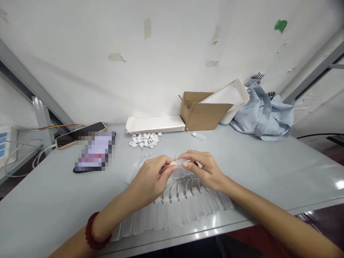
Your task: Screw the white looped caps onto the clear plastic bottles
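Note:
Between my two hands is a small translucent plastic tube, lying roughly crosswise. My left hand pinches its left end, by the neck, with thumb and fingers. At the other end, the fingers and thumb of my right hand close around the body. A small red patch shows behind the right fingers; what it is I cannot make out. Below lies a row of similar clear tubes, side by side, with thin curved white stems pointing away from me. More tubes lie behind my hands, partly hidden by them.
Farther back are a pile of small white caps, a stack of white padded envelopes and one loose tube. An open cardboard box and a light blue bag stand by the wall. Two phones lie left.

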`<action>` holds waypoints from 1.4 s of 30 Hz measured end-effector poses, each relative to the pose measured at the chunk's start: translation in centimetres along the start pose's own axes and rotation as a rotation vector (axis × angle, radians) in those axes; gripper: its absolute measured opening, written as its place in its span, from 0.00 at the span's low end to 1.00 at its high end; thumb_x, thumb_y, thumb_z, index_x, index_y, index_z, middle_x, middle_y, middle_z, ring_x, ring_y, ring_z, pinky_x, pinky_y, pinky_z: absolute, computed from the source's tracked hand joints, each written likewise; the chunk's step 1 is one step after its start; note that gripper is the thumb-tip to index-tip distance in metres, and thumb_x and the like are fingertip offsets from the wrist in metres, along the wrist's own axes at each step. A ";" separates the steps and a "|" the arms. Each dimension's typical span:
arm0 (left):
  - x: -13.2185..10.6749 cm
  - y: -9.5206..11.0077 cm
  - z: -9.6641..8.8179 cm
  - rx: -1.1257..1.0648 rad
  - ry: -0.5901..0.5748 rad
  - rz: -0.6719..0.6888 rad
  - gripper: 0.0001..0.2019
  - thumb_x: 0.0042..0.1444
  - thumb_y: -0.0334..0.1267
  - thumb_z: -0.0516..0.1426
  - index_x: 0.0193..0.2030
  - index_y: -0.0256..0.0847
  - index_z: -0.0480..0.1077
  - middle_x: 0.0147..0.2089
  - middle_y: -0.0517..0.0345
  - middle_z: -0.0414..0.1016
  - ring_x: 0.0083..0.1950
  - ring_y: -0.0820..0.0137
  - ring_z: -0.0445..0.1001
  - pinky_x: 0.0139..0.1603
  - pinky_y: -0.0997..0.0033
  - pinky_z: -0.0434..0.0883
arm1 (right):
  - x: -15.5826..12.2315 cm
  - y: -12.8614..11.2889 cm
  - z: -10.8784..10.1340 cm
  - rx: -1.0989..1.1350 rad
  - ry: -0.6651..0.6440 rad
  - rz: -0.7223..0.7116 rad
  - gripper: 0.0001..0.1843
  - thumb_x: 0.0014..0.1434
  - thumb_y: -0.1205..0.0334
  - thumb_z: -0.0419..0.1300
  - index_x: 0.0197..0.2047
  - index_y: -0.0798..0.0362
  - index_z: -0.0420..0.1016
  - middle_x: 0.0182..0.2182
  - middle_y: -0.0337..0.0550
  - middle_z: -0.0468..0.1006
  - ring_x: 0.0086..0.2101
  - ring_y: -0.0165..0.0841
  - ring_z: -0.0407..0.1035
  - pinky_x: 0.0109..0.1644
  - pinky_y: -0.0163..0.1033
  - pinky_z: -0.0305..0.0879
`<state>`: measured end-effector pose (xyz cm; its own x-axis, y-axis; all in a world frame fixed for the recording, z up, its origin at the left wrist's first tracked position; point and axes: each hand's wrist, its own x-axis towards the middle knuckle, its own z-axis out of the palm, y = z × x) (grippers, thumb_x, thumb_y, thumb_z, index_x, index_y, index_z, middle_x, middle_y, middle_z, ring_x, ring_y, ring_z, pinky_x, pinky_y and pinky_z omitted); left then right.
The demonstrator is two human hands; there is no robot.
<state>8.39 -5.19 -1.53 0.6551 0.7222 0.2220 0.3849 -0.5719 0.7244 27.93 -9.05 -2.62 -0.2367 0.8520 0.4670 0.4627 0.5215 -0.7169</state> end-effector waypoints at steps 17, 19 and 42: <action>0.4 -1.3 -0.4 0.162 0.027 0.182 0.09 0.65 0.38 0.50 0.41 0.38 0.70 0.33 0.58 0.70 0.31 0.71 0.68 0.31 0.71 0.65 | 0.5 0.0 -0.1 0.238 -0.024 0.365 0.17 0.61 0.52 0.56 0.30 0.56 0.76 0.21 0.36 0.68 0.24 0.27 0.59 0.28 0.34 0.54; 0.7 -1.6 -1.0 0.129 0.092 0.143 0.08 0.62 0.38 0.53 0.44 0.39 0.70 0.38 0.56 0.72 0.34 0.71 0.70 0.34 0.71 0.67 | 0.8 0.3 -0.4 0.210 0.031 0.388 0.16 0.60 0.51 0.57 0.33 0.55 0.77 0.22 0.37 0.70 0.23 0.27 0.58 0.28 0.34 0.54; 2.5 -8.8 -5.1 0.680 0.183 -0.264 0.18 0.56 0.32 0.48 0.48 0.32 0.74 0.45 0.43 0.74 0.46 0.57 0.74 0.51 0.61 0.69 | 2.0 7.8 -4.5 -0.555 0.240 0.478 0.14 0.55 0.66 0.59 0.44 0.59 0.79 0.38 0.50 0.80 0.35 0.38 0.71 0.41 0.40 0.63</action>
<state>3.36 3.65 -4.04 0.3899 0.8879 0.2443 0.8698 -0.4422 0.2190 34.94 -3.45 -4.90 0.2587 0.9125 0.3168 0.8438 -0.0539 -0.5340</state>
